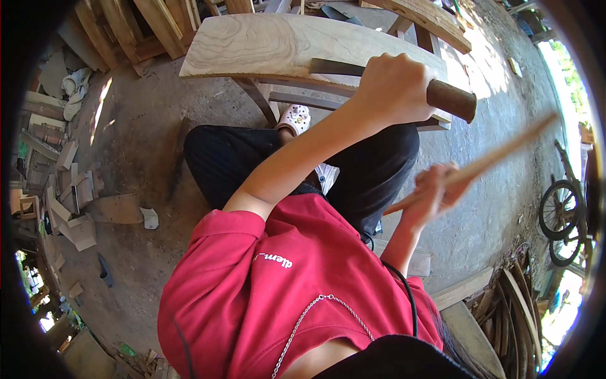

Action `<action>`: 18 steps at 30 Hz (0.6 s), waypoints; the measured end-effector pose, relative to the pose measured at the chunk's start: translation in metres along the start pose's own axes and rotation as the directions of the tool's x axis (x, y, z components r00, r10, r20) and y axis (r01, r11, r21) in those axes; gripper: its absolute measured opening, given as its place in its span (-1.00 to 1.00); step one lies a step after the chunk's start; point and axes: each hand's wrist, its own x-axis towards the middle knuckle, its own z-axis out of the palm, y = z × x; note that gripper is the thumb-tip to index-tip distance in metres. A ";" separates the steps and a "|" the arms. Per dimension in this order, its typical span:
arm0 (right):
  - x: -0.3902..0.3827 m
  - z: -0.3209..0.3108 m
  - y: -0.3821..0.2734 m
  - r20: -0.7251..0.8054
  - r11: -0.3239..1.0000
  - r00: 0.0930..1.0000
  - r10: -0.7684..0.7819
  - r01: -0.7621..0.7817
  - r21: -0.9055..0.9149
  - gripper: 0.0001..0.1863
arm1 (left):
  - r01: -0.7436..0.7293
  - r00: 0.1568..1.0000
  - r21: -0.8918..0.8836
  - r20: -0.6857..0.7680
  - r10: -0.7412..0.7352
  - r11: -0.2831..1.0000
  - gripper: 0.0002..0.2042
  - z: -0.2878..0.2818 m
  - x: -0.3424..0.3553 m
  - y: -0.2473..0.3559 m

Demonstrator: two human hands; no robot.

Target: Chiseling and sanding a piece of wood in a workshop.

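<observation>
My left hand is closed around a chisel, whose thick brown wooden handle sticks out to the right of the fist. Its flat dark blade points left, over the front edge of a pale wooden plank with curved grain. Whether the blade touches the wood I cannot tell. Lower and to the right, my right hand grips a long wooden stick, smeared by motion. The stick slants up to the right, apart from the chisel handle.
Legs and a rail support the plank in front of my knees. Upright timber stands at the far left, and another wooden beam lies behind. Offcuts litter the left floor. Wheels and stacked strips are at the right.
</observation>
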 end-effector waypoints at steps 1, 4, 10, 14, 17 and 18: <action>0.005 0.002 0.000 -0.158 0.979 0.982 -0.106 0.131 0.156 -0.77 | -0.027 0.999 0.012 -0.031 0.027 1.000 -0.82 -0.001 0.000 -0.005; 0.011 -0.009 0.001 -0.117 0.835 0.993 -0.012 0.075 0.545 -0.79 | -0.049 0.996 0.030 -0.069 0.051 0.998 -0.81 -0.006 -0.005 -0.013; 0.003 0.011 -0.001 0.286 0.964 0.958 0.035 0.043 -0.262 -0.18 | 0.085 0.996 0.149 -0.029 -0.082 0.985 -0.75 -0.024 -0.006 -0.037; 0.012 0.006 0.001 -0.106 0.837 0.994 0.018 0.043 0.545 -0.75 | -0.031 0.988 0.098 -0.145 0.045 0.995 -0.75 -0.036 -0.012 -0.035; -0.009 0.035 -0.006 0.424 0.984 0.894 0.147 -0.087 -0.156 -0.28 | 0.009 0.990 0.070 -0.139 0.001 0.997 -0.75 -0.055 -0.012 -0.043; -0.015 0.035 -0.003 0.480 0.988 0.870 0.116 -0.049 -0.149 -0.09 | 0.060 0.989 0.065 -0.137 -0.050 0.996 -0.75 -0.061 -0.014 -0.048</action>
